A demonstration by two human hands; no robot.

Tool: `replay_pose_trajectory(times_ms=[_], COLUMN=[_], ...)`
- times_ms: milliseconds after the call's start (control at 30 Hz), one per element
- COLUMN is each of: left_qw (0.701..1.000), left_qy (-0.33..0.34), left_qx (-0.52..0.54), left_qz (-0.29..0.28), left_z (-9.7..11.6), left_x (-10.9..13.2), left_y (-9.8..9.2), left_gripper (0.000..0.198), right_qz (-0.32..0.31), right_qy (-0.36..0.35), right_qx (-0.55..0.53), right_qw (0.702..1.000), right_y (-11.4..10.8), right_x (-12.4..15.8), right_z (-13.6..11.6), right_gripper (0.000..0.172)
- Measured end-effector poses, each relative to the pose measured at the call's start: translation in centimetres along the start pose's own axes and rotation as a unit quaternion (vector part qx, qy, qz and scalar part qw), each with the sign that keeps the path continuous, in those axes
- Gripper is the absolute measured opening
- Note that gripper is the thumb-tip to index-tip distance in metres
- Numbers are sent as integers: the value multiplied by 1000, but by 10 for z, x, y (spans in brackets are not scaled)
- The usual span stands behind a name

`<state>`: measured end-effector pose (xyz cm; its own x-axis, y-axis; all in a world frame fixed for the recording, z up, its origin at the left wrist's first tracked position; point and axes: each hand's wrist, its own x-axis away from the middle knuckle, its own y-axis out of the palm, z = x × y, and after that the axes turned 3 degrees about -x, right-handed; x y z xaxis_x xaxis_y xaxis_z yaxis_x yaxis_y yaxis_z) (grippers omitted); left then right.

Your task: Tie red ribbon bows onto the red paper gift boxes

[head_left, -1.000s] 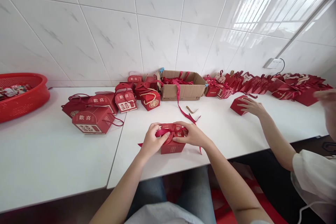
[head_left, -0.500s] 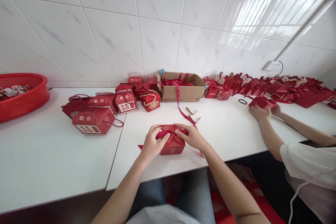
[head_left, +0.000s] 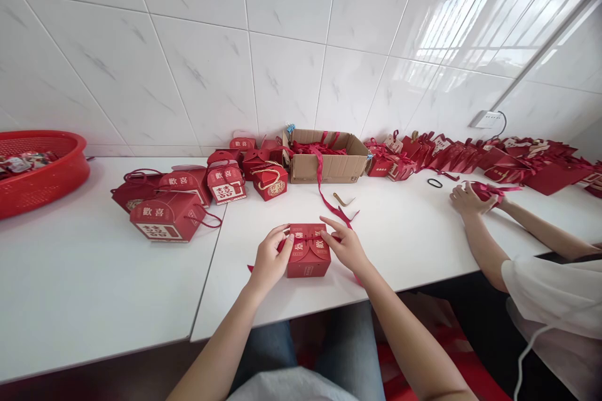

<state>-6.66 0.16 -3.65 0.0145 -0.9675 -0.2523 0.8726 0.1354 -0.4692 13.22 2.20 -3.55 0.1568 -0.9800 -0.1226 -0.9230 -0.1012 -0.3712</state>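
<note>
A small red gift box (head_left: 308,269) with gold lettering stands upright on the white table in front of me, its top flaps folded together. A dark red ribbon (head_left: 251,269) runs across the top, and its ends hang out on both sides. My left hand (head_left: 273,257) is closed at the box's left side, with the ribbon between thumb and fingers. Over the right top edge, my right hand (head_left: 347,247) has its index finger stretched out and its thumb on the flap. Ribbon shows under its curled fingers, which are partly hidden.
Behind the box stands a cardboard box (head_left: 329,169) of red ribbons, one trailing forward. Finished-looking red boxes (head_left: 164,219) sit left, near a red basket (head_left: 56,169). A gold-coloured strip (head_left: 339,199) and black ring (head_left: 434,183) lie about. On the right, a co-worker's hands (head_left: 473,200) hold another box.
The ribbon over the box top has drawn down flat, uncovering the lettering on the flaps. My right index finger has stretched out. The co-worker's box has turned.
</note>
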Motion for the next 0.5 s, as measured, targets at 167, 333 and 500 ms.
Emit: replay_pose_trajectory(times_ms=[167,333,500], left_qw=[1000,999,999], left_qy=[20,32,27], left_qx=[-16,-28,-39], left_qz=[3,-5,1], left_z=[-2,-3,-1], left_x=[-1,-3,-2], left_y=[-2,-2,1], left_gripper=[33,35,33], right_qz=[23,13,-72], right_qy=[6,55,135], right_qx=[-30,-49,-58], right_qw=[999,997,987], right_y=[-7,-9,-17], right_x=[4,6,6], right_z=[7,12,5], right_gripper=[53,42,46])
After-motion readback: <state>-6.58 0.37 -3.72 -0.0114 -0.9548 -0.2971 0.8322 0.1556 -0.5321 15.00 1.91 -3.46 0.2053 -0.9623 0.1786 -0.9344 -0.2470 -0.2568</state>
